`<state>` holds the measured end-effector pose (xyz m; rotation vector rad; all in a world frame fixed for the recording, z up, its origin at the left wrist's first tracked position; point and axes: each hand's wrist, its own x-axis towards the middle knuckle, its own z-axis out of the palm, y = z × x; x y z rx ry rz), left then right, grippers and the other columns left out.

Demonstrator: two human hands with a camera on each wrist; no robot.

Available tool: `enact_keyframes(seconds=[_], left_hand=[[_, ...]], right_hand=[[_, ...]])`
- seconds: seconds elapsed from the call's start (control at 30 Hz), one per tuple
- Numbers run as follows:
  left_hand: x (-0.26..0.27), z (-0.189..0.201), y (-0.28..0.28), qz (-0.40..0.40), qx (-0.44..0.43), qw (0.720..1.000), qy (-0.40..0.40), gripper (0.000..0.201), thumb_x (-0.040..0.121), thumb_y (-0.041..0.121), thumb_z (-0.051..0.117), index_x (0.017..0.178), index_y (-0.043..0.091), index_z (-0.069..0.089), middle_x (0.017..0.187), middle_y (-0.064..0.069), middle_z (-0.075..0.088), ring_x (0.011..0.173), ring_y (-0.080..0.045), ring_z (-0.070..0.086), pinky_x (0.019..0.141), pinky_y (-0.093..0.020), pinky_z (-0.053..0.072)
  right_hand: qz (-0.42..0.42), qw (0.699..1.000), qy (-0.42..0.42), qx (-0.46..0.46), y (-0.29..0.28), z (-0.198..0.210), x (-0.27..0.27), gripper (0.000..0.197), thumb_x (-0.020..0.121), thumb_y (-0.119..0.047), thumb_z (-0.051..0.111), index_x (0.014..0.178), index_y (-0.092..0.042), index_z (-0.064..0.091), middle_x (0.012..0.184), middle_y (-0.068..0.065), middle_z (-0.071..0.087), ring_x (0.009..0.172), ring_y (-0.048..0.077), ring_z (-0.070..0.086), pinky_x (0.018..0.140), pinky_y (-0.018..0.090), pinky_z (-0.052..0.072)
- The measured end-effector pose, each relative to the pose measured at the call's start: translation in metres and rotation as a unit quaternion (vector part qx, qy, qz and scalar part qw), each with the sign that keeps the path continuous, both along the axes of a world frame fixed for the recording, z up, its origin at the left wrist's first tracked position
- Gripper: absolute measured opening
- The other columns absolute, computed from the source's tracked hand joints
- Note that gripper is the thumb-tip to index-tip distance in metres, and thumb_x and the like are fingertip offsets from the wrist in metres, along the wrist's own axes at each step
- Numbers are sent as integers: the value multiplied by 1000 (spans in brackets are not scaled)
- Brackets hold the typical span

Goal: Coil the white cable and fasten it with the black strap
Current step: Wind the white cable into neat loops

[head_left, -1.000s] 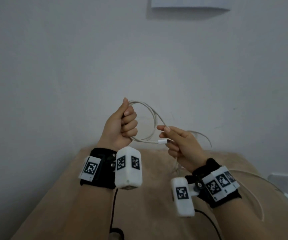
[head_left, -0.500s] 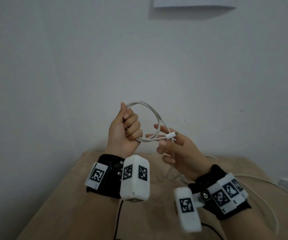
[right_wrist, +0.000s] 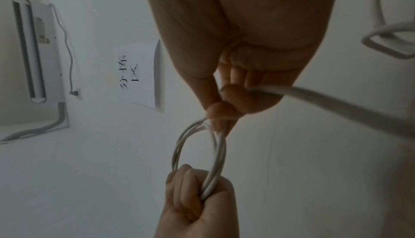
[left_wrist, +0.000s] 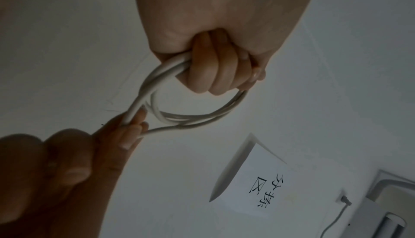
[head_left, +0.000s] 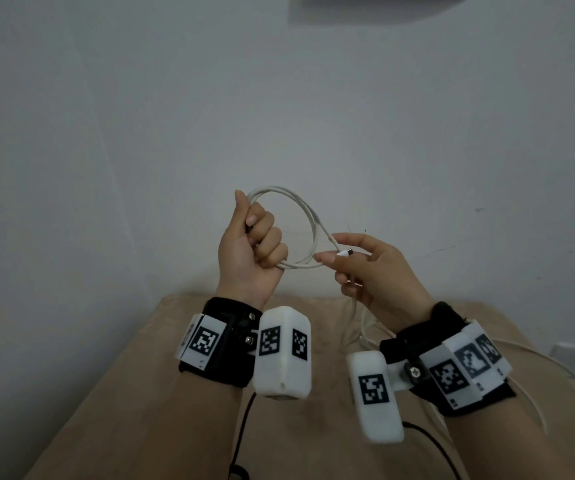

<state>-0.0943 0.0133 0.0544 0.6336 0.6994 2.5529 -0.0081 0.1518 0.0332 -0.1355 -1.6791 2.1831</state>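
**Coil under way, strap nowhere in sight**

Up in the air in front of the wall, the left hand (head_left: pixel 249 252) is fisted tight round the gathered loops of the white cable (head_left: pixel 308 223), several turns bunched through the fist, as the left wrist view shows plainly. The right hand (head_left: pixel 370 271) pinches the strand between thumb and fingertips just beside the connector end (head_left: pixel 344 252), feeding toward the ring. So a small coil exists, but plenty of slack trails down past the right wrist onto the tan table (head_left: pixel 133 393) and loops off to the right. My read: more winding to come. The black strap? I can't spot it in any view, so fastening looks untouched.
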Motion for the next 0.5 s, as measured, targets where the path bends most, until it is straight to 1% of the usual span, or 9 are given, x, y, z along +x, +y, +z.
enact_keyframes(seconds=[0.03,0.13,0.17,0.2,0.27,0.33,0.37,0.43,0.5], left_hand=[[1,1,1,-3,3,1000,5,56,100,46,33,51,20,39,40,9,24,38,-8,3,30,-18,9],[5,2,2,-11,15,1000,18,55,100,46,33,52,20,39,39,9,25,38,-8,3,30,-18,9],[6,3,2,-17,22,999,19,55,100,46,32,52,20,39,39,9,24,38,-8,3,30,-18,9],[6,3,2,-24,30,999,18,55,100,46,32,51,20,39,39,9,22,38,-9,3,30,-18,9],[8,4,3,-39,45,998,15,57,100,46,30,50,20,39,44,7,13,37,-9,3,30,-17,8],[11,5,5,-54,55,997,12,57,99,46,30,50,19,40,48,8,10,37,-9,3,30,-17,7],[12,5,7,-60,57,996,14,56,98,46,31,50,19,40,47,8,11,37,-9,3,30,-17,7],[14,4,9,-61,47,997,20,55,97,46,33,50,19,40,40,8,19,37,-9,3,30,-18,6],[13,3,9,-55,35,998,24,56,98,46,32,50,20,40,37,9,26,37,-8,3,31,-18,6]], right_hand=[[-15,1000,-3,8,0,2,1,36,76,0,74,107,-10,59,83,15,68,43,8,45,39,17,36],[-74,996,-9,54,2,7,6,39,73,-4,79,105,-9,57,59,1,60,35,6,38,34,16,29],[-91,993,-11,69,2,8,7,40,72,-6,80,103,-9,55,59,0,59,33,6,37,34,16,28],[-103,991,-12,78,1,9,7,41,71,-7,81,100,-10,52,63,2,60,32,6,37,34,15,28],[-116,990,-13,79,-2,8,6,40,72,-5,81,91,-12,46,71,8,58,32,6,38,34,15,29],[-106,992,-8,71,-7,6,4,33,75,0,76,84,-12,47,68,9,60,34,6,42,35,16,33],[-100,993,-5,67,-10,4,2,26,77,2,73,82,-9,50,66,9,61,37,7,47,36,17,36],[-98,994,-1,43,-13,2,0,14,82,3,67,81,-5,56,67,10,62,45,8,57,43,17,44],[-99,995,12,17,-14,1,-3,11,85,4,63,79,-4,57,67,9,60,51,10,60,51,19,51]])
